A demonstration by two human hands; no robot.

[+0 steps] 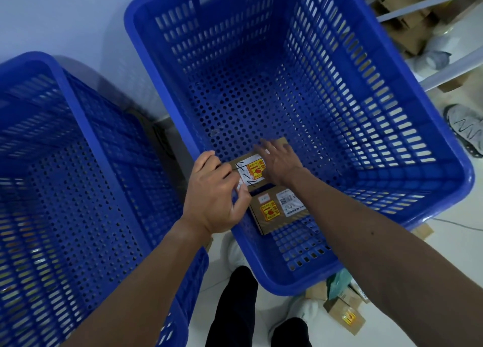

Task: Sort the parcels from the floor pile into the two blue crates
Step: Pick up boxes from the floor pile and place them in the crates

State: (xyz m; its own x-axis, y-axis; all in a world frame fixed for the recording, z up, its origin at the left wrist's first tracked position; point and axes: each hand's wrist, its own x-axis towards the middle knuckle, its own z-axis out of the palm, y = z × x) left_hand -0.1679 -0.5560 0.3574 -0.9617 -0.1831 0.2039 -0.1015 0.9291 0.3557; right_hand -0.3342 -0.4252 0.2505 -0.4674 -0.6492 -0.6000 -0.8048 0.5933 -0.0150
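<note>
Parcels are going into the right blue crate (392,127), and you are setting one down now: the upper box (251,170), a small brown carton with a white label and a yellow-red sticker, sits low inside the crate near its front left corner. Your left hand (214,192) has its fingers (239,205) curled on the box's near left edge, so it looks pinched there. Your right hand (278,161) lies open and flat, fingers spread over the far right corner, pressing rather than gripping.

Just beside it, toward you, lies a second box (277,210) with a barcode label. The two look to be touching or nearly so; I cannot tell whether the upper box overlaps it.

Risks from here, as I judge them:
- If the upper box rests partly on the second box, letting go may leave it tilted, and it could slide.
- Your left wrist crosses close to the crate rim; drawing back fast could knock it.
- The left blue crate (78,163) appears empty, so check the label before letting go, in case this parcel belongs there.

Orientation: the upper box lies flat, label up, turned slightly askew. Its long axis seems to run from near left to far right, though your hands hide its ends.
</note>
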